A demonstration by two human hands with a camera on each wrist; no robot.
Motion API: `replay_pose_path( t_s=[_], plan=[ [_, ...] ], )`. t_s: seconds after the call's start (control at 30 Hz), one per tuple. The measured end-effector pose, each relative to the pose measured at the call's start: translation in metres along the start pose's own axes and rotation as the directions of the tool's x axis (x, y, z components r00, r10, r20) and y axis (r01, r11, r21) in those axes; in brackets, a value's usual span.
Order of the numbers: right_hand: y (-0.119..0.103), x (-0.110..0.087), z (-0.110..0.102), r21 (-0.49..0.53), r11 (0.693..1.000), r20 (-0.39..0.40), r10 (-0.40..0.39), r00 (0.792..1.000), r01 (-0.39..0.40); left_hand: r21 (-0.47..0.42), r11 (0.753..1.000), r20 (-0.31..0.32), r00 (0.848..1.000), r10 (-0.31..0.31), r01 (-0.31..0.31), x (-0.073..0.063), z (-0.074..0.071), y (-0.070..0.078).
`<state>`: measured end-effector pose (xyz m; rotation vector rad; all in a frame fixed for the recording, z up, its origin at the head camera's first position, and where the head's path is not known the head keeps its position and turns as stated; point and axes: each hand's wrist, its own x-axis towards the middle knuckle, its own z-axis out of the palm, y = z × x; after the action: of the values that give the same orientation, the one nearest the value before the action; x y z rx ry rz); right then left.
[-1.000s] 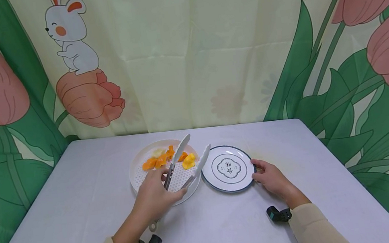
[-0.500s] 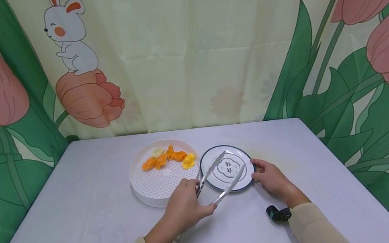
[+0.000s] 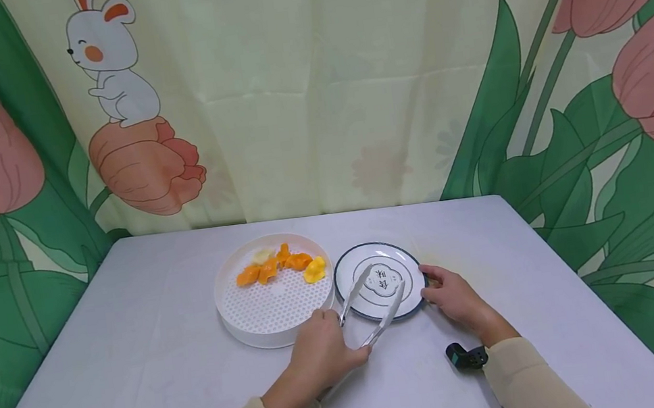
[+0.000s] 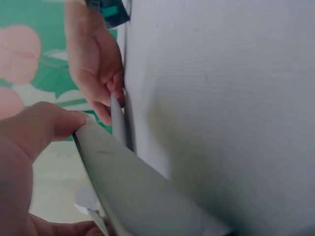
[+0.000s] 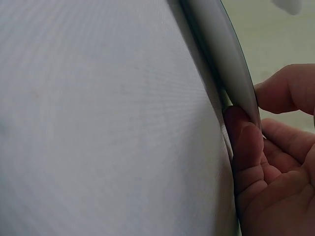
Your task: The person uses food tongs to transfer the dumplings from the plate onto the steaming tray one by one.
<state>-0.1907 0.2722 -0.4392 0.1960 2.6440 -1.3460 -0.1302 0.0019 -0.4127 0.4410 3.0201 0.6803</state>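
Observation:
My left hand (image 3: 323,351) grips a pair of tongs (image 3: 389,312), whose two arms stand spread apart over the near part of a round white plate (image 3: 401,256) with a dark blue rim. Nothing sits between the tong tips. On the plate's right side, my right hand (image 3: 454,294) pinches the rim, thumb on one face and fingers underneath, as the right wrist view shows with the plate's edge (image 5: 229,54). Large in the left wrist view, a tong arm (image 4: 133,182) runs from the left thumb (image 4: 59,120).
Left of the plate stands a round white perforated tray (image 3: 255,315) with a raised wall. Several orange pieces (image 3: 268,270), a yellow piece (image 3: 315,270) and a pale one (image 3: 263,257) lie toward its back. A white cloth (image 3: 138,363) covers the table; a printed curtain (image 3: 265,102) hangs behind.
The left hand has carried the spread tongs from above the tray rightward to the plate, then slightly back toward the person. The right hand has stayed at the plate's rim.

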Motion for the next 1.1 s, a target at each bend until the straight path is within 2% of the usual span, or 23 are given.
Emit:
replay_pose_path(
  t_s=[0.2, 0.43, 0.53, 0.77, 1.1],
  plan=[
    [-0.0006, -0.0011, -0.0003, -0.012, 1.0, 0.001, 0.002, 1.0, -0.002, -0.016, 1.0, 0.016, 1.0, -0.026, 0.026, 0.0008, 0.0033, -0.0022],
    [0.0033, 0.0012, 0.0007, 0.009, 1.0, 0.0, 0.017, 1.0, -0.017, -0.002, 1.0, -0.039, 0.999, -0.004, 0.004, -0.0008, 0.0091, -0.0035],
    [0.0053, 0.0012, 0.0011, 0.019, 0.999, 0.008, 0.033, 0.999, -0.033, 0.013, 1.0, -0.039, 0.999, -0.009, 0.01, -0.0021, 0.0103, -0.0036],
    [0.009, -0.0013, 0.0023, 0.016, 0.999, 0.005, 0.037, 0.999, -0.038, 0.019, 0.999, -0.001, 0.999, -0.04, 0.04, -0.0078, 0.0081, -0.0033],
    [0.0019, 0.0035, -0.0011, 0.003, 1.0, 0.016, 0.025, 1.0, -0.025, -0.013, 0.997, -0.011, 0.997, -0.072, 0.072, -0.0069, 0.0018, -0.0042]
  ],
)
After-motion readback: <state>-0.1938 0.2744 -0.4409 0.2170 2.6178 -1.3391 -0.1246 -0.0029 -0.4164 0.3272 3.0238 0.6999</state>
